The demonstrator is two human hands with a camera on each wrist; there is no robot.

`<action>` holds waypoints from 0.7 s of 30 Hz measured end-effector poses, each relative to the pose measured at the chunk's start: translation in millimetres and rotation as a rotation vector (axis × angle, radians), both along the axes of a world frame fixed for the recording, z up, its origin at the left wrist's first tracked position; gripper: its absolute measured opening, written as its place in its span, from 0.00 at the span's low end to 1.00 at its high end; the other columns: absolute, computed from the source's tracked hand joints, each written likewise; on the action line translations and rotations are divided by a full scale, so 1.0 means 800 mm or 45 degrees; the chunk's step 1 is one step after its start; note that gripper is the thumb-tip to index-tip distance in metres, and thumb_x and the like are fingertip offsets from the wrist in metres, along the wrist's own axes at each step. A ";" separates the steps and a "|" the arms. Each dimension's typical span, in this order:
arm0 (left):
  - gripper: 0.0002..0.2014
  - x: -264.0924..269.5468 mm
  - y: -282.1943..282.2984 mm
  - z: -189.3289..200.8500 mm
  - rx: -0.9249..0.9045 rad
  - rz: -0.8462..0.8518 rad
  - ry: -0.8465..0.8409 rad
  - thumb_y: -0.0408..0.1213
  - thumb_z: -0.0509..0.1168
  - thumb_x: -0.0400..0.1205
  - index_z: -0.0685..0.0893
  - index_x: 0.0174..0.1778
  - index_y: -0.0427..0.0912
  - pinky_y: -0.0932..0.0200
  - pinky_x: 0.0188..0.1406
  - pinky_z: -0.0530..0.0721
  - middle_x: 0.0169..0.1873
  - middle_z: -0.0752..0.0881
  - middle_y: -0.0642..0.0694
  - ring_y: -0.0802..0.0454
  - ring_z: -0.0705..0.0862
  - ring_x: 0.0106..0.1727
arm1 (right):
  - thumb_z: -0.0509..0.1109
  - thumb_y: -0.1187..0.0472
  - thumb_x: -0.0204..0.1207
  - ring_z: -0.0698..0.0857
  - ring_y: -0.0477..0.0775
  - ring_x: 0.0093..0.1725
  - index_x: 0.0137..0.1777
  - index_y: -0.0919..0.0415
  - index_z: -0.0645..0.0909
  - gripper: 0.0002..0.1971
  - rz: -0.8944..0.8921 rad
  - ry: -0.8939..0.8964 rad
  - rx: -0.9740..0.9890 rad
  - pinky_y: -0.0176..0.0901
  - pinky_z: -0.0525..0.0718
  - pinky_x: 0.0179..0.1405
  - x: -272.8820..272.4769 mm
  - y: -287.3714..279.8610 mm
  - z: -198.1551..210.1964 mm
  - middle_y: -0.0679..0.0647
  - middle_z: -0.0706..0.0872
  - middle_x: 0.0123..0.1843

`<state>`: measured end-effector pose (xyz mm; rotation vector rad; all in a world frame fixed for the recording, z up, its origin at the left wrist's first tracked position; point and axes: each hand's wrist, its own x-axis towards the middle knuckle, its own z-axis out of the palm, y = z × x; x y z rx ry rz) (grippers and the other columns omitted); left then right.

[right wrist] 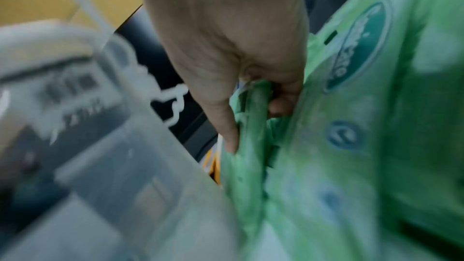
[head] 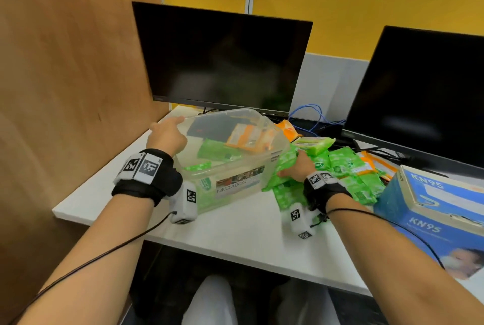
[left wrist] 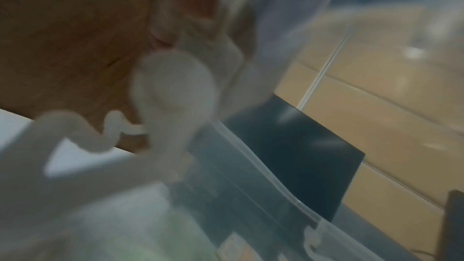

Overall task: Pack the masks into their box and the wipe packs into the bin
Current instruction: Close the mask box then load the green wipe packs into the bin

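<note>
A person's 2 bare arms reach over a white table (head: 235,235). The left hand (head: 167,136) grips the left rim of a clear plastic bin (head: 264,167), which is tipped toward the right hand; its fingers curl over the rim, though the left wrist view is too blurred to show more. Inside the bin, just right of the left hand, lie several green wipe packs (head: 212,150), orange packs (head: 248,136) and a dark flat item (head: 212,125). The right hand (head: 298,167) sits just beside the bin's right wall, thumb and fingers pinching a green wipe pack (right wrist: 256,130). Around and beyond that hand a loose heap of green and orange packs (head: 351,170) covers the table. Right of the right hand stands a blue KN95 mask box (head: 429,209). Behind both hands stand 2 dark monitors (head: 222,62), with blue cables (head: 311,115) between them.
</note>
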<state>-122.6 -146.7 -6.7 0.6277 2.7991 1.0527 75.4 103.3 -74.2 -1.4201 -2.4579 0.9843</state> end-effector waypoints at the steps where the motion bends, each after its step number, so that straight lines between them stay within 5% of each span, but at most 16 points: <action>1: 0.33 0.001 -0.004 -0.003 0.026 -0.020 -0.022 0.25 0.54 0.77 0.69 0.78 0.56 0.44 0.70 0.76 0.74 0.67 0.35 0.33 0.73 0.70 | 0.84 0.57 0.64 0.84 0.61 0.49 0.76 0.70 0.63 0.45 -0.080 0.110 -0.139 0.52 0.84 0.45 0.002 0.005 0.001 0.63 0.81 0.59; 3: 0.33 0.005 -0.010 -0.008 0.112 -0.054 -0.090 0.26 0.56 0.74 0.73 0.75 0.57 0.45 0.64 0.81 0.71 0.71 0.34 0.33 0.78 0.64 | 0.81 0.63 0.67 0.83 0.59 0.37 0.70 0.73 0.72 0.33 -0.181 0.322 -0.315 0.48 0.84 0.33 0.012 0.015 0.012 0.64 0.85 0.52; 6: 0.32 0.013 -0.007 -0.014 0.242 -0.044 -0.155 0.30 0.56 0.72 0.77 0.71 0.61 0.40 0.65 0.80 0.68 0.73 0.33 0.32 0.80 0.61 | 0.75 0.62 0.73 0.89 0.63 0.45 0.51 0.64 0.83 0.09 -0.271 0.650 -0.049 0.57 0.90 0.45 0.034 0.023 0.055 0.65 0.88 0.53; 8: 0.32 0.021 0.002 -0.013 0.304 -0.076 -0.171 0.29 0.55 0.72 0.77 0.71 0.59 0.38 0.67 0.78 0.71 0.72 0.34 0.34 0.78 0.64 | 0.72 0.56 0.74 0.89 0.61 0.48 0.47 0.57 0.83 0.06 -0.245 0.879 0.237 0.58 0.90 0.46 0.047 0.009 0.094 0.62 0.89 0.51; 11: 0.29 0.030 0.016 -0.010 0.346 -0.120 -0.161 0.25 0.54 0.78 0.75 0.74 0.51 0.41 0.69 0.77 0.74 0.70 0.36 0.36 0.77 0.67 | 0.70 0.57 0.79 0.88 0.49 0.51 0.57 0.54 0.81 0.09 0.075 1.124 0.328 0.46 0.90 0.41 0.057 -0.041 0.143 0.53 0.87 0.54; 14: 0.29 0.036 0.025 -0.005 0.254 -0.145 -0.012 0.25 0.54 0.78 0.76 0.74 0.50 0.38 0.66 0.78 0.72 0.73 0.38 0.33 0.78 0.65 | 0.71 0.57 0.79 0.88 0.45 0.47 0.61 0.52 0.81 0.12 0.398 0.920 0.304 0.45 0.91 0.38 0.041 -0.093 0.155 0.47 0.87 0.52; 18: 0.25 0.041 0.032 -0.001 0.070 -0.253 0.371 0.27 0.54 0.80 0.78 0.72 0.50 0.40 0.70 0.71 0.71 0.76 0.43 0.41 0.72 0.72 | 0.73 0.53 0.76 0.87 0.51 0.49 0.66 0.48 0.83 0.18 0.656 0.291 0.539 0.45 0.84 0.55 -0.004 -0.126 0.125 0.46 0.88 0.55; 21: 0.19 0.041 0.032 0.001 -0.210 -0.487 0.437 0.36 0.53 0.85 0.80 0.69 0.55 0.38 0.73 0.66 0.76 0.71 0.49 0.47 0.68 0.76 | 0.75 0.59 0.75 0.86 0.51 0.57 0.63 0.54 0.86 0.16 0.739 0.201 0.472 0.42 0.78 0.63 -0.031 -0.137 0.105 0.52 0.89 0.59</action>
